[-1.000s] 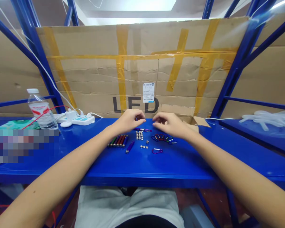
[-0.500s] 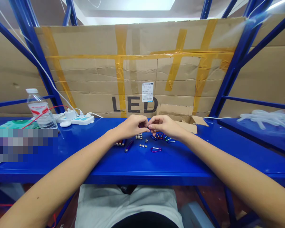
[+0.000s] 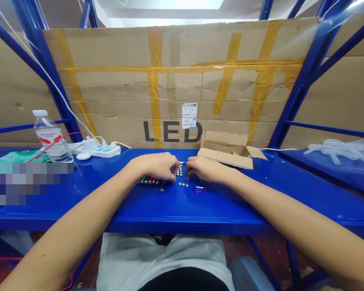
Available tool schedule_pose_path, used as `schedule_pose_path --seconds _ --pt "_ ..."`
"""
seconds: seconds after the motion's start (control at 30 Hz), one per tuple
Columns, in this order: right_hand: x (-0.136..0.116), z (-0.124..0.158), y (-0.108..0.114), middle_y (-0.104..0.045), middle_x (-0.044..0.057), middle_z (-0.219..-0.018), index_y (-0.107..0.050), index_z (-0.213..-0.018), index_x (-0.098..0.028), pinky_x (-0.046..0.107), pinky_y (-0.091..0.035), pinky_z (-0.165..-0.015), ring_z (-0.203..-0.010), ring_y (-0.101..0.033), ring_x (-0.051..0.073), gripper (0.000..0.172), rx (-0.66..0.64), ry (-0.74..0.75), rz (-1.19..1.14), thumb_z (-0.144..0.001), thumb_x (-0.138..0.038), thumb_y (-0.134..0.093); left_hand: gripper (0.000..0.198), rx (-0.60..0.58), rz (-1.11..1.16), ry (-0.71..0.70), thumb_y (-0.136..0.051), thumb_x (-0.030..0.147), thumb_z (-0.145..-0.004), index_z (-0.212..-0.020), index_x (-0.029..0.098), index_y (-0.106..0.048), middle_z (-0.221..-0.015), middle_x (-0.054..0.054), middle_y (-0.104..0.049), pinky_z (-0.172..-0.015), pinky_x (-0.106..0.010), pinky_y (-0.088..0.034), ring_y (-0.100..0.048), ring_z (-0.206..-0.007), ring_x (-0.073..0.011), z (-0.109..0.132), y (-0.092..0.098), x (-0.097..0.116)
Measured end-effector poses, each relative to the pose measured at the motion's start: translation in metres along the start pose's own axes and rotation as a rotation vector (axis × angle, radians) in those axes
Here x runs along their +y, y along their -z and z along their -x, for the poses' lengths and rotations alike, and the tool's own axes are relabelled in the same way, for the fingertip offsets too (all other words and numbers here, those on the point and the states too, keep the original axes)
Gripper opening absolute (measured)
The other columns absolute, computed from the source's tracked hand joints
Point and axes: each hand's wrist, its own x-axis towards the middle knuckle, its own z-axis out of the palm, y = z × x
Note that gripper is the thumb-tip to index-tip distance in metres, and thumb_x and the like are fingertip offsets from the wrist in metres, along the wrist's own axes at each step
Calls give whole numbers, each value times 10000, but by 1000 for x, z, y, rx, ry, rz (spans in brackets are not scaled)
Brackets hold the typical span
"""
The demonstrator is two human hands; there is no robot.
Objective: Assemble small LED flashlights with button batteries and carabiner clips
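Note:
My left hand (image 3: 156,165) rests low on the blue shelf top (image 3: 182,210), fingers curled, over a row of small coloured tubes (image 3: 148,181). My right hand (image 3: 204,169) lies close beside it, fingers bent and closed. Between the two hands sits a cluster of small silver button cells (image 3: 179,171); a few more cells (image 3: 183,184) lie just in front. A purple carabiner clip (image 3: 199,189) lies near my right hand. What the fingers pinch is hidden.
A small open cardboard box (image 3: 227,151) stands behind my right hand. A water bottle (image 3: 51,137), white power strip (image 3: 98,151) with cables and a green packet (image 3: 21,157) are at left. Taped "LED" cardboard forms the back wall. Clear plastic tubing (image 3: 342,147) lies far right.
Both hands came together above the parts, then dropped onto the shelf surface beside the button cells. The coloured clips on the right are now hidden under my right hand.

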Motion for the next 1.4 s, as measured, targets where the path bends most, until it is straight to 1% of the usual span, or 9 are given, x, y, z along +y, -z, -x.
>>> schedule_pose_path --seconds 0.2,0.4,0.57,0.67,0.8,0.97,1.07,1.27,1.4 --pt "0 0 -2 -653 74 -917 -661 -872 -151 235 -417 -683 -774 -592 152 154 -54 52 4 -878 -71 -531 81 -26 -120 37 -639 259 -690 -714 192 -677 -668 -33 -655 -514 -270 -332 -501 -530 -155 1 -5 8" --pt "-1 2 -1 -666 83 -913 -654 -869 -149 252 -417 -682 -764 -592 162 176 -56 43 26 -860 -51 -509 89 -31 -68 38 -605 217 -692 -741 178 -669 -699 -38 -672 -490 -260 -328 -534 -556 -156 -2 -7 11" --pt "-2 8 18 -691 68 -894 -659 -892 -148 275 -440 -732 -803 -602 166 152 249 -86 -247 -872 -120 -511 198 201 215 2 -586 237 -757 -890 164 -715 -789 -33 -716 -599 -240 -418 -616 -683 -145 -6 -1 10" --pt "-1 12 27 -687 45 -838 -648 -894 -152 272 -450 -683 -740 -597 152 144 368 -168 -456 -882 -179 -507 230 351 239 -35 -562 245 -801 -927 149 -728 -823 -47 -722 -673 -256 -436 -625 -738 -150 -10 -1 8" --pt "2 16 25 -670 50 -870 -659 -902 -157 296 -447 -732 -777 -584 162 149 281 -78 -310 -861 -137 -517 215 416 163 -39 -521 224 -825 -915 140 -697 -865 -65 -703 -698 -282 -432 -607 -765 -167 -14 -4 4" --pt "1 15 15 -626 90 -924 -697 -854 -161 354 -432 -835 -909 -546 219 129 16 114 -66 -840 -131 -572 206 347 175 -76 -430 254 -912 -991 169 -601 -925 -72 -668 -721 -303 -428 -591 -816 -190 -13 -6 0" --pt "-1 15 16 -621 89 -883 -710 -829 -171 376 -422 -845 -901 -526 232 144 -66 159 -20 -861 -162 -570 211 298 190 -46 -389 288 -946 -1045 199 -553 -872 -51 -646 -703 -307 -422 -578 -762 -186 -12 -6 -2" --pt "-8 20 30 -620 85 -897 -705 -881 -158 353 -432 -813 -887 -533 219 120 15 88 -80 -850 -176 -591 141 327 193 -43 -422 249 -928 -1006 195 -527 -921 -61 -639 -735 -319 -423 -586 -818 -195 -15 -9 -8" --pt "-20 18 27 -637 72 -895 -725 -907 -174 345 -425 -850 -933 -526 218 141 12 208 -138 -860 -144 -596 119 438 197 -50 -439 189 -908 -992 182 -523 -954 -74 -641 -745 -322 -423 -590 -847 -199 -19 -11 -13"
